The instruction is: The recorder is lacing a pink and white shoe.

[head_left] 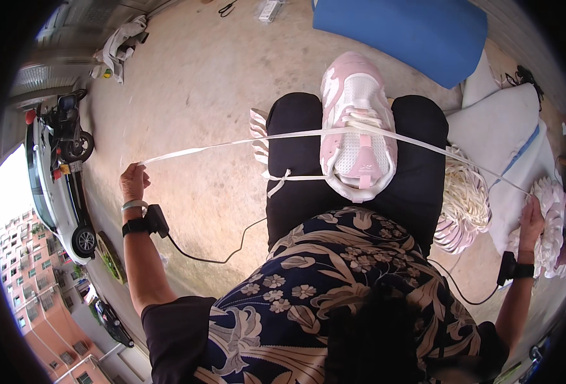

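Observation:
A pink and white sneaker rests on my lap between my dark-trousered knees, toe pointing away from me. A long white shoelace runs through its upper eyelets and stretches out to both sides. Far out on the left, my left hand is closed on one end of the lace. My right hand pinches the other end at the far right, beside a pile of shoes. Both lengths look nearly straight and taut. Another white cord with a knot lies across my left thigh, by the shoe's heel.
To the right is a bundle of white laces, near white sheeting and more pale shoes. A blue roll or board lies ahead. Striped pink-white shoe parts show by my left knee. Parked vehicles stand at far left.

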Demonstrator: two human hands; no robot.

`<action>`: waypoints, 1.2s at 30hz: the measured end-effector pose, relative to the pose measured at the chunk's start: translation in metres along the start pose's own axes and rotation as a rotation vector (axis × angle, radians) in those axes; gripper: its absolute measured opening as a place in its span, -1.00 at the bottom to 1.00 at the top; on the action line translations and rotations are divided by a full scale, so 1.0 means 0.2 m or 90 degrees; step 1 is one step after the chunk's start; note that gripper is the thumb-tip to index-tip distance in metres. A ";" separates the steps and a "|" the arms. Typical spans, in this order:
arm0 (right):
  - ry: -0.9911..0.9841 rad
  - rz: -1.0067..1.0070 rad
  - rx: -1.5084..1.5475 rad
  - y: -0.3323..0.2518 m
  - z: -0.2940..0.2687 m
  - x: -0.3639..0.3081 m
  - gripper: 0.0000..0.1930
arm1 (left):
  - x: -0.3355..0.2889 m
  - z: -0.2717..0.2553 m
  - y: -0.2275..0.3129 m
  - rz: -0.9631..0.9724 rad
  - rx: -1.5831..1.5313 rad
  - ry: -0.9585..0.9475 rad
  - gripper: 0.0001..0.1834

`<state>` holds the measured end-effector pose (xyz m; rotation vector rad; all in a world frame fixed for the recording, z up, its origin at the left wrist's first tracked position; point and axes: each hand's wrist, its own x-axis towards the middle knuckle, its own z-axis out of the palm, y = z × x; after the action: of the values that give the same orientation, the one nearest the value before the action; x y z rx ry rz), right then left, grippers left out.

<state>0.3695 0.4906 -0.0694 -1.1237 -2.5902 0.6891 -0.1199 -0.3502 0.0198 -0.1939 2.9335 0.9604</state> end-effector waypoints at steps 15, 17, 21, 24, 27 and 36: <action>-0.576 0.165 0.653 -1.60 0.55 -0.18 -0.79 | -0.61 0.91 1.25 -0.096 -0.311 -0.839 -0.85; -0.545 0.127 0.690 -1.62 0.65 -0.16 -0.83 | -0.66 1.00 1.29 0.006 -0.286 -0.797 -0.90; -0.435 0.082 0.711 -1.70 0.73 -0.13 -0.92 | -0.66 1.13 1.29 0.210 -0.201 -0.681 -0.85; -0.400 0.052 0.751 -1.73 0.79 -0.08 -0.92 | -0.68 1.16 1.40 0.160 -0.243 -0.616 -0.76; -0.381 0.056 0.756 -1.76 0.80 -0.06 -0.92 | -0.64 1.24 1.42 0.170 -0.300 -0.545 -0.67; -0.350 0.036 0.780 -1.70 0.82 -0.09 -0.93 | -0.68 1.14 1.41 0.023 -0.432 -0.614 -0.78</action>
<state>0.1049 0.2223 -0.0376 -0.5895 -1.7340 2.3569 -0.0214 0.0239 0.0128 0.2436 1.6959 1.4750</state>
